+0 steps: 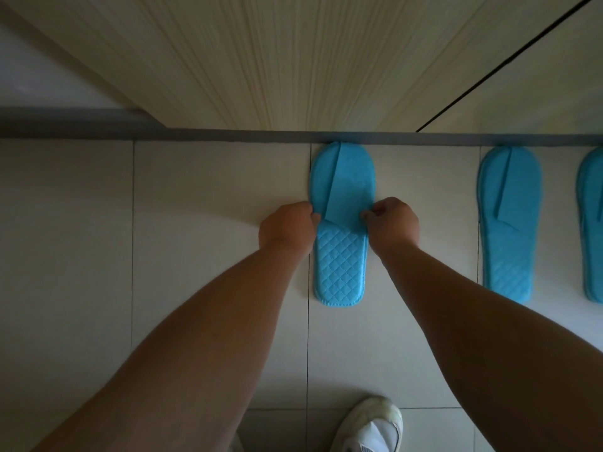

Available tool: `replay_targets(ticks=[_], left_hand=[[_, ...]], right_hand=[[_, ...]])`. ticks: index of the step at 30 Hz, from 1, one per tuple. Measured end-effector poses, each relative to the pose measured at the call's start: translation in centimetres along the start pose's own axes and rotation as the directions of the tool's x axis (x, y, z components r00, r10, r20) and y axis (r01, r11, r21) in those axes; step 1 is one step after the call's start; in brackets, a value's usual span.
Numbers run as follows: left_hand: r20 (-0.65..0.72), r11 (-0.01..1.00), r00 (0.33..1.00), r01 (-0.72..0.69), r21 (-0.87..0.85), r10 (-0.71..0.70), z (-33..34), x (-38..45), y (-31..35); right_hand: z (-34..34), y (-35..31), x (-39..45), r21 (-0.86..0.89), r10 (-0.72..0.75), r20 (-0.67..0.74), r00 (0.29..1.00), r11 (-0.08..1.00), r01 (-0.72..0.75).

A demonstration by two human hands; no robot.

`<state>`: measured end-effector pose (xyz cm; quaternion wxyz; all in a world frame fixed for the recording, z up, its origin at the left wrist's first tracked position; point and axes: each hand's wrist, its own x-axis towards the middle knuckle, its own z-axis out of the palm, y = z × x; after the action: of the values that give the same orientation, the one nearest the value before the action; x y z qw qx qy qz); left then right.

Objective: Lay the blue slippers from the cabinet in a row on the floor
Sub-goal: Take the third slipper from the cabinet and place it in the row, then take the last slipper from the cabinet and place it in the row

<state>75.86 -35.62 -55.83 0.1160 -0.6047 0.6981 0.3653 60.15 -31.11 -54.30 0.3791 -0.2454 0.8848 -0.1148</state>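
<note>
Third slipper right of the middle slipper: cropped by frame edge. Sneaker: heel cut off at bottom. Fingertips of both hands tucked under the held slipper, hidden.

Both hands pinch slipper (toe touching plinth).
</note>
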Motion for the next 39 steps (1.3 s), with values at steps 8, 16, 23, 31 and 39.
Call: replay_targets(ticks=[8, 16, 23, 31, 39], left_hand=[[0.009, 1.0, 1.0, -0.003, 0.018, 0.003, -0.2, -0.2, 0.2], [-0.009, 0.98, 0.999, -0.039, 0.195, 0.041, -4.8, -4.2, 1.3], [0.019, 0.872, 0.976, -0.203, 0.446, 0.218, -12.0, -13.6, 5.9], [0.144, 0.689, 0.888, -0.434, 0.581, 0.438, -18.8, -22.4, 9.6], [0.239, 0.505, 0.791, -0.558, 0.658, 0.563, -20.1, -26.1, 13.8]], right_hand=[[-0.2, -0.4, -0.5, -0.088, 0.001, 0.0, 1.0, 0.996, -0.001], [-4.3, -2.6, -3.7, -0.207, -0.098, -0.035, 0.995, 0.974, 0.089], [-10.6, -4.7, -13.9, -0.469, -0.334, 0.067, 0.94, 0.821, 0.325], [-16.9, -5.0, -23.4, -0.592, -0.405, 0.077, 0.911, 0.717, 0.369], [-20.9, -1.1, -28.7, -0.563, -0.316, -0.037, 0.948, 0.79, 0.241]])
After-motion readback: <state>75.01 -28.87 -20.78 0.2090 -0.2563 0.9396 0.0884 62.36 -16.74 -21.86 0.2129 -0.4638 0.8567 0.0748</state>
